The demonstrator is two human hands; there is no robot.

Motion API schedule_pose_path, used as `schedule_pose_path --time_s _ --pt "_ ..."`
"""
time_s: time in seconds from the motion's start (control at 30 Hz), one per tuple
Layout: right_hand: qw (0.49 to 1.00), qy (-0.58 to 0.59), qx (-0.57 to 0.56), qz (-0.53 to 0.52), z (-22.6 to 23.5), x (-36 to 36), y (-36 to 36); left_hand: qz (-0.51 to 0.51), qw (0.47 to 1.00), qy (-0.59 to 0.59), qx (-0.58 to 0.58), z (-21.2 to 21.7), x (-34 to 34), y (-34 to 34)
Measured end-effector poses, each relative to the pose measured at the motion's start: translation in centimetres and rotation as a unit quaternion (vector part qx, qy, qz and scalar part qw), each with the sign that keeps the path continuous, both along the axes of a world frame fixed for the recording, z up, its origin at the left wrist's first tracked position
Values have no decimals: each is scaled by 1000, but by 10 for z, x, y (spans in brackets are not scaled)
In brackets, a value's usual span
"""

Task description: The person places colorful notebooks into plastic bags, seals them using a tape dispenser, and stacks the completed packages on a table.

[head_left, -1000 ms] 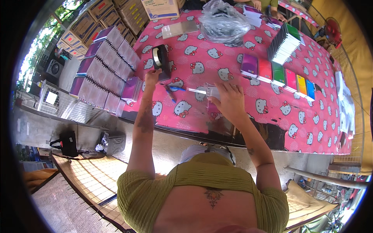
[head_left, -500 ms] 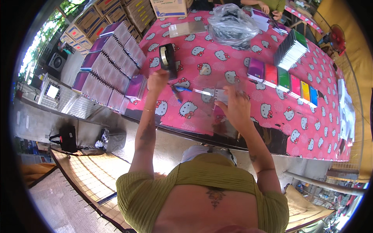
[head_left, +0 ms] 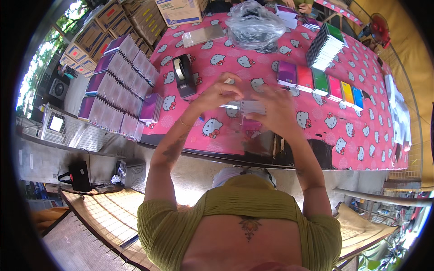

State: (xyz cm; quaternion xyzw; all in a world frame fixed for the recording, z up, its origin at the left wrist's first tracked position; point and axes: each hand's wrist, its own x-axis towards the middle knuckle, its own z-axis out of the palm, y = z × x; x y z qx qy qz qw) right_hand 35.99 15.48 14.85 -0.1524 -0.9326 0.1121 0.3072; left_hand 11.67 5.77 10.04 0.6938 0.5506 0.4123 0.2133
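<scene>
My left hand (head_left: 220, 94) is over the middle of the near table, thumb and fingers curled toward each other in a pinch. Whatever sits between its fingertips is too small to make out. Beside it, my right hand (head_left: 275, 108) is slightly blurred, its thumb and fingers apart. Between the hands lies a small white piece with lines (head_left: 253, 107), on or under what looks like a clear plastic sheet near the table edge. Left of my hands stands a black tape dispenser (head_left: 184, 79). My left wrist mostly covers a blue pen (head_left: 201, 118).
Tall stacks of spiral notebooks (head_left: 118, 86) line the left edge. A row of coloured notebooks (head_left: 320, 83) and a notebook stack (head_left: 324, 49) sit to the right. Farther back are a clear plastic bag (head_left: 255, 27), a flat clear pack (head_left: 203, 36) and another person's hands (head_left: 305, 8).
My left hand has come from the tape dispenser rightward to the white piece. My right hand has lifted or shifted slightly, its fingers now blurred. The whole view has shifted a little.
</scene>
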Motion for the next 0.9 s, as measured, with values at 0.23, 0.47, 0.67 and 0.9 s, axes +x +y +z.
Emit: schedule_pose_path --time_s 0.23,0.47,0.67,0.9 --pt "989 -29 -102 101 -103 32 26 -14 987 129 95 -4 28 34" --pt "985 -28 -138 97 -121 21 19 46 978 167 116 -44 52 53" --pt "936 110 -302 144 -129 13 39 139 986 -85 39 -49 61 54" --pt "745 21 -638 193 -124 -19 80 55 943 -264 -196 -70 34 23"
